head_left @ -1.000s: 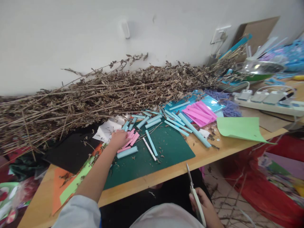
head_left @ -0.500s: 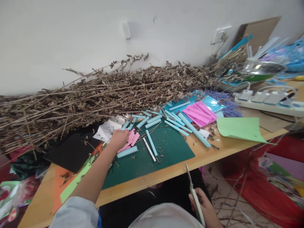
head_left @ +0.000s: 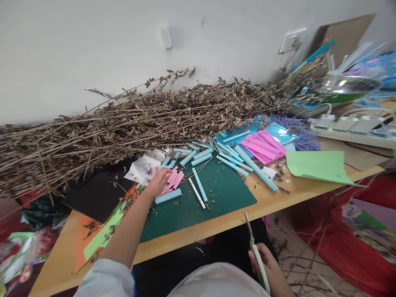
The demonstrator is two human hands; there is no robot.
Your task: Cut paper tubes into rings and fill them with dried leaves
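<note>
My left hand point(head_left: 159, 182) rests on a small pile of short pink paper rolls point(head_left: 175, 179) at the near left of the green cutting mat point(head_left: 227, 204). Its fingers are bent together over the pile, and whatever they hold is hidden. Just beside it lies a thick light-blue paper roll point(head_left: 168, 196). Below the table edge, my right hand point(head_left: 268, 264) grips white-handled scissors point(head_left: 259, 258), blades together and pointing up at the table. Several light-blue rolls point(head_left: 202, 159) of various lengths and a thin white stick point(head_left: 196, 193) are spread over the mat.
A long heap of dried stalks point(head_left: 161, 111) runs along the wall. Magenta paper strips point(head_left: 262, 147), a green sheet point(head_left: 320, 167) and a power strip point(head_left: 352, 134) lie to the right. Black paper point(head_left: 97, 196) lies at left. A red bag point(head_left: 343, 251) is beside the table.
The view has shifted slightly, so everything sits a little further right. My left hand stays at the pink rolls, and a pink piece now shows beyond it. The scissors remain in my right hand.
</note>
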